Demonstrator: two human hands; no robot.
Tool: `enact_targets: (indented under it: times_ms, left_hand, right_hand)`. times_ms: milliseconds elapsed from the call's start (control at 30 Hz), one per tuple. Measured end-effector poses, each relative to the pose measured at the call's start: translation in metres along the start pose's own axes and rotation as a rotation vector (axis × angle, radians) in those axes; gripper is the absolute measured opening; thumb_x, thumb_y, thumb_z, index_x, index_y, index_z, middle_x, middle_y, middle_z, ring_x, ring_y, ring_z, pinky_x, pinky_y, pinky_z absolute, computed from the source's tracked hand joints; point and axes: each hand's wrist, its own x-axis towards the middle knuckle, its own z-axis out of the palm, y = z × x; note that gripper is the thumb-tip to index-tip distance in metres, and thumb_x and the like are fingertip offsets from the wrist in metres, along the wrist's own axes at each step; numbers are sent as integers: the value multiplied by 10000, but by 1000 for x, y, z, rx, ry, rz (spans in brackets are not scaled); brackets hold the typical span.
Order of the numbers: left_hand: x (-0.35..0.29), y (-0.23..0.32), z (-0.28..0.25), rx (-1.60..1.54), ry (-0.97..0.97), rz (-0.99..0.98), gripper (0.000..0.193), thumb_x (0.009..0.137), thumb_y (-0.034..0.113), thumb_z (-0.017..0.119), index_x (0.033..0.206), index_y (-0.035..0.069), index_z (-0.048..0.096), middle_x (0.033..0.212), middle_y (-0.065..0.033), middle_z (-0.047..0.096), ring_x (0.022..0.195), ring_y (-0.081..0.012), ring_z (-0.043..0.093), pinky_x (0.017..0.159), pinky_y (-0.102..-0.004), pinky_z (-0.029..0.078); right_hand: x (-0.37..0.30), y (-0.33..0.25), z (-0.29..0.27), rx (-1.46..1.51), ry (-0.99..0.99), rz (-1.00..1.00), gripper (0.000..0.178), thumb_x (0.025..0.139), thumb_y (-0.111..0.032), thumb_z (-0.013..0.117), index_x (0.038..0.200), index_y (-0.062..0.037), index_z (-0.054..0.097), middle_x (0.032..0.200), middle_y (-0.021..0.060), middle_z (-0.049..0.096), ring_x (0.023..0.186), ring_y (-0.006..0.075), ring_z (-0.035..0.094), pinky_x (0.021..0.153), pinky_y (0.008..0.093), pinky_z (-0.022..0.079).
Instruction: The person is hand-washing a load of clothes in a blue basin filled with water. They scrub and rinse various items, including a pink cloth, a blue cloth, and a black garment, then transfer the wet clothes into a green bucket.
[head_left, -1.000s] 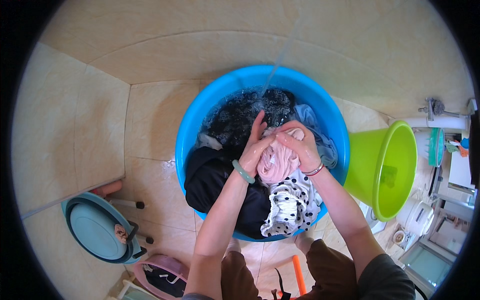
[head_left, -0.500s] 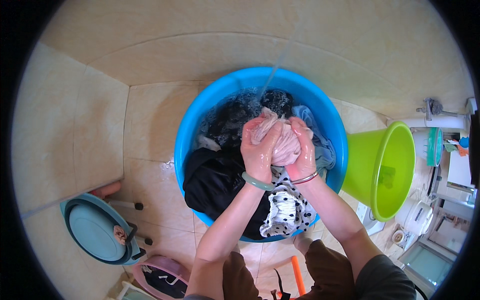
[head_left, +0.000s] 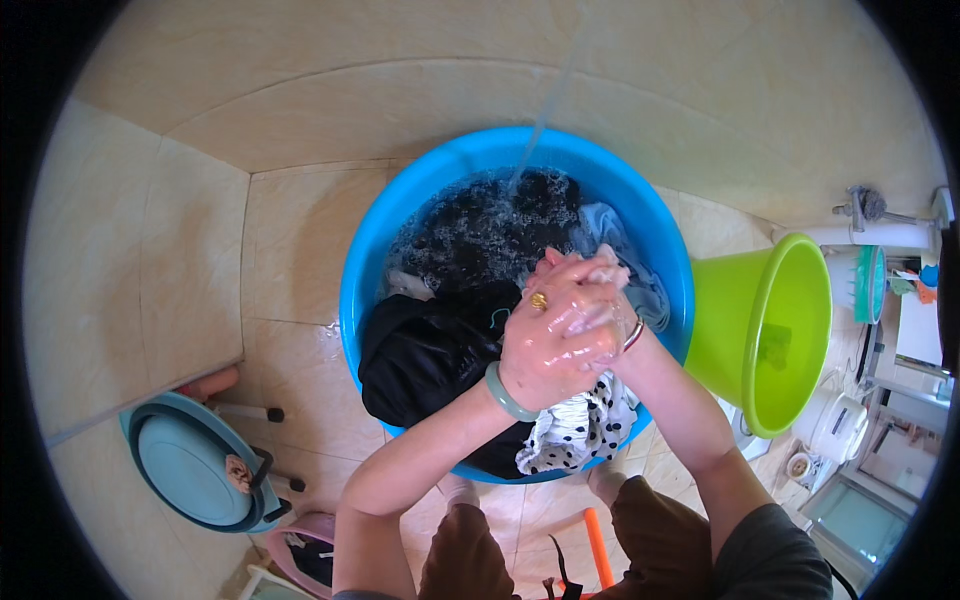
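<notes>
My left hand (head_left: 560,335), with a gold ring and a pale green bangle, wraps over my right hand (head_left: 626,318) above the tub. Pressed between them is a wet pink cloth (head_left: 606,262), mostly hidden by the fingers; a pale bit shows at the fingertips. Both hands look wet and soapy. Below them the blue tub (head_left: 352,290) holds a black garment (head_left: 425,350), a white cloth with black dots (head_left: 575,430) at the near side, and a light blue garment (head_left: 605,230) at the right. Dark cloth (head_left: 470,225) lies under bubbly water.
A thin stream of water (head_left: 545,110) falls into the tub's far side. A tall lime green bucket (head_left: 715,310) stands to the right. At the left are a folded teal basin (head_left: 190,465) and a pink basket (head_left: 300,530) with dark cloth. An orange bar (head_left: 598,550) is between my legs.
My left hand has turned over and closed on top of my right. The pink cloth, plainly visible before as a bunched ball, is now squeezed nearly out of sight.
</notes>
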Motion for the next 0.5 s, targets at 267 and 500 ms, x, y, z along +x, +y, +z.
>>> enact_targets:
  times_ms: [267,500]
  left_hand:
    - [-3,13,-9,67,-250,299,330,507,123,660,832,181,641,1064,-95,589,1071,-325,581,824,-444,504]
    - [-8,19,-9,271,-350,483,229,561,201,624,783,236,580,1004,-45,582,1056,-273,593,899,-393,458]
  right_hand:
    - [-4,-35,57,-803,-246,-25,311,857,-325,702,970,-44,632,929,99,623,854,173,593,755,308,480]
    - [2,-38,87,-974,29,437,277,842,-296,720,783,-35,647,761,25,639,692,69,569,613,206,453]
